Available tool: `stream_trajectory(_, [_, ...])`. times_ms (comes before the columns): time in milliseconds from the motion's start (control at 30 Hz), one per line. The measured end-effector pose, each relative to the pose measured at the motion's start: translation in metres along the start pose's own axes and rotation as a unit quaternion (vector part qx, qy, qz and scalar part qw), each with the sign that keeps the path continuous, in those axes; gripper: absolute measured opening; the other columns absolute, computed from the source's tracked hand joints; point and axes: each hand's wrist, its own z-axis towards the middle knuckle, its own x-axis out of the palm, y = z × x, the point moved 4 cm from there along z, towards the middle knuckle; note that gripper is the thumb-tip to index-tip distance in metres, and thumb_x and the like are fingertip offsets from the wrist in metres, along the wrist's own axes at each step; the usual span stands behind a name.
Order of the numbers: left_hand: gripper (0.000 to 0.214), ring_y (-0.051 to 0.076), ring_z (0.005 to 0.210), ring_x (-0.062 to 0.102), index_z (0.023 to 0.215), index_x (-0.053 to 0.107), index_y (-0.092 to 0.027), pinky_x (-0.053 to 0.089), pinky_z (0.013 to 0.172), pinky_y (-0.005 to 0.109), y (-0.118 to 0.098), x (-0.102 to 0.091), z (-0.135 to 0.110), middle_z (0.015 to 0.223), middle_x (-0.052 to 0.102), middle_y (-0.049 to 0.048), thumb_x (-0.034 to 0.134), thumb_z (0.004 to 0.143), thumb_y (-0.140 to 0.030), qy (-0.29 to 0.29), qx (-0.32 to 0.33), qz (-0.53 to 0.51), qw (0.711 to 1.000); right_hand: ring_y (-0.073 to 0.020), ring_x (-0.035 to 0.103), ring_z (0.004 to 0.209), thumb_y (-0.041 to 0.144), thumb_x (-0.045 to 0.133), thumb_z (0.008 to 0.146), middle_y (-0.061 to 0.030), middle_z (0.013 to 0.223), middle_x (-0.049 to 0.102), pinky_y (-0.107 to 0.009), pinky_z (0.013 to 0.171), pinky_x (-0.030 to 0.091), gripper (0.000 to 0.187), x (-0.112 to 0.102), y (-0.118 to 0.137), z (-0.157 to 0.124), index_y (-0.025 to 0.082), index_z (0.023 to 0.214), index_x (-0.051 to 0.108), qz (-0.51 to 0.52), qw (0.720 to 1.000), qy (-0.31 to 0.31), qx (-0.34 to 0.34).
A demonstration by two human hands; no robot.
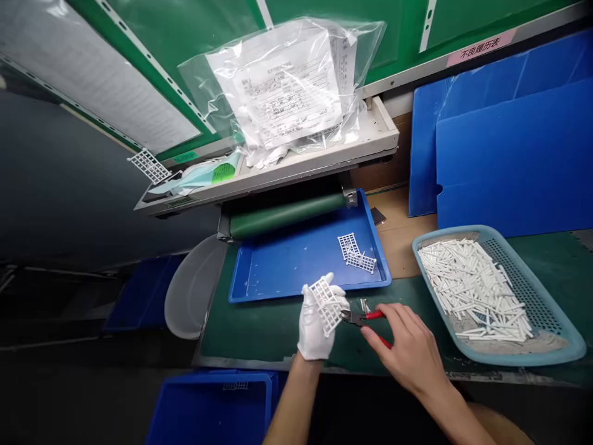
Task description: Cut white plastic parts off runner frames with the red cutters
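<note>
My left hand (315, 324), in a white glove, is closed around a white plastic grid part (327, 303) held upright over the green mat. My bare right hand (410, 352) grips red-handled cutters (365, 317), whose jaws touch the grid's right edge. Two more white grid parts (356, 252) lie in the blue tray (287, 266) just behind the hands.
A light blue basket (551, 309) full of white plastic sticks (477, 290) sits at the right. Blue corrugated sheets (509, 154) lean behind it. A conveyor end with a green roller (287, 213) carries bagged papers (287, 86). A blue bin (213, 408) stands below the bench's front edge.
</note>
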Motion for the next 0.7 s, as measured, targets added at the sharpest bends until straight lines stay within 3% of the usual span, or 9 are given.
stream_trajectory(133, [0.078,0.021,0.077,0.066,0.132,0.062,-0.012,0.054,0.08,0.038,0.008,0.02,-0.037,0.09,0.07,0.0108,0.051,0.086,-0.074,0.007,0.043,-0.04,0.998,-0.026,0.059,0.095,0.057,0.053,0.097,-0.0105,0.104,0.063,-0.04,0.085,0.045,0.047,0.001,0.03,-0.012,0.015,0.117,0.059,-0.045,0.997,-0.061,-0.023])
stream_trajectory(333, [0.081,0.021,0.078,0.065,0.121,0.069,-0.01,0.053,0.08,0.037,0.012,0.026,-0.052,0.088,0.069,0.0111,0.049,0.082,-0.079,0.034,0.076,0.01,0.996,-0.0265,0.058,0.094,0.055,0.053,0.097,-0.0114,0.102,0.063,-0.04,0.084,0.045,0.047,-0.012,0.039,-0.038,0.012,0.116,0.06,-0.115,0.985,-0.128,0.005])
stream_trajectory(567, [0.083,0.021,0.073,0.065,0.104,0.074,-0.009,0.053,0.073,0.033,0.037,0.037,-0.057,0.08,0.07,0.012,0.044,0.081,-0.083,0.024,0.005,0.019,1.0,-0.026,0.058,0.096,0.052,0.056,0.096,-0.012,0.105,0.062,-0.04,0.088,0.046,0.046,-0.026,0.034,-0.061,0.011,0.117,0.059,-0.132,0.977,-0.166,-0.005])
stream_trajectory(700, [0.083,0.019,0.065,0.063,0.094,0.074,-0.008,0.052,0.064,0.029,0.045,0.054,-0.06,0.072,0.069,0.0107,0.044,0.081,-0.084,0.059,-0.046,0.075,0.994,-0.0301,0.056,0.102,0.055,0.061,0.091,-0.0159,0.108,0.061,-0.043,0.09,0.045,0.055,-0.05,0.021,-0.062,0.008,0.119,0.058,-0.181,0.964,-0.19,-0.032])
